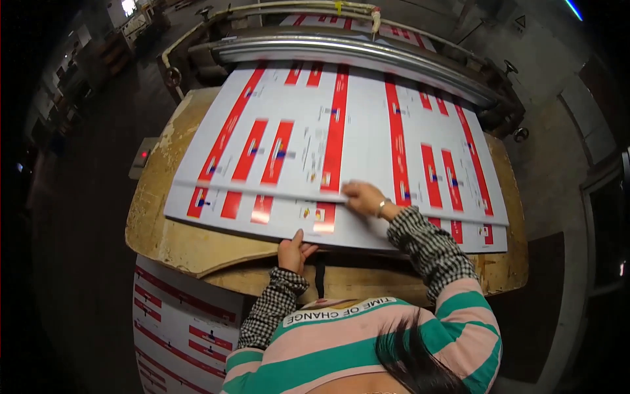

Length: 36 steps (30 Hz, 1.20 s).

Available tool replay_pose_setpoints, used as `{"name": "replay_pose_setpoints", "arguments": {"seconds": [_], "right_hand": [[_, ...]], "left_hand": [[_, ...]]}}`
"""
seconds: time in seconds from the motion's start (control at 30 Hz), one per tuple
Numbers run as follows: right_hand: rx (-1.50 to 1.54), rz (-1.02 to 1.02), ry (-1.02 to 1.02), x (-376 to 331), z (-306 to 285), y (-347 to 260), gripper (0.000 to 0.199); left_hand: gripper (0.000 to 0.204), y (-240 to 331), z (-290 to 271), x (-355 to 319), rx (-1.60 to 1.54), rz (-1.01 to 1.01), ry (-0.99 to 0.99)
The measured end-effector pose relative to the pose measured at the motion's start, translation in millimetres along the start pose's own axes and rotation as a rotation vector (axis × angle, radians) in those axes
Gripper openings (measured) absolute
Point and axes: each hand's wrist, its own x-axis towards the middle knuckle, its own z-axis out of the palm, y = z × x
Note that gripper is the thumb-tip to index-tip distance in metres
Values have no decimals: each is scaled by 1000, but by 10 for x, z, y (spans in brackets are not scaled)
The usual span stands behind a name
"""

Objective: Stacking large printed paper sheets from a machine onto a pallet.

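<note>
A person squares a printed sheet [341, 138] on a table [170, 243]: left hand [293, 251] pinches its six-o'clock edge, right hand [365, 197] presses flat, fingers spread.

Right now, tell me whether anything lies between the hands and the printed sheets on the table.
Nothing visible does. The right hand lies flat on the top printed sheet, and the left hand grips the stack's near edge at the wooden table.
</note>
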Motion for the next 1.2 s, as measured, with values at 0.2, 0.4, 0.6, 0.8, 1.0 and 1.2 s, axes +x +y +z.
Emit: {"name": "replay_pose_setpoints", "arguments": {"seconds": [0.2,0.4,0.6,0.8,1.0,1.2], "right_hand": [[-520,-198,-123,-316,345,-408,90],[47,-273,-266,-230,-97,-294,44],[125,-427,-29,-450,-380,-689,28],[198,-322,-145,-529,31,-438,31],[99,-186,-73,75,-58,-278,29],[-190,-264,-40,125,234,-149,68]], "left_hand": [[28,101,53,45,21,47,19],[29,314,-44,78,-95,-42,-299],[32,165,-66,174,-146,-23,29],[32,109,78,109,-93,39,58],[33,194,-37,158,1,24,22],[33,202,34,156,-12,49,24]]}}
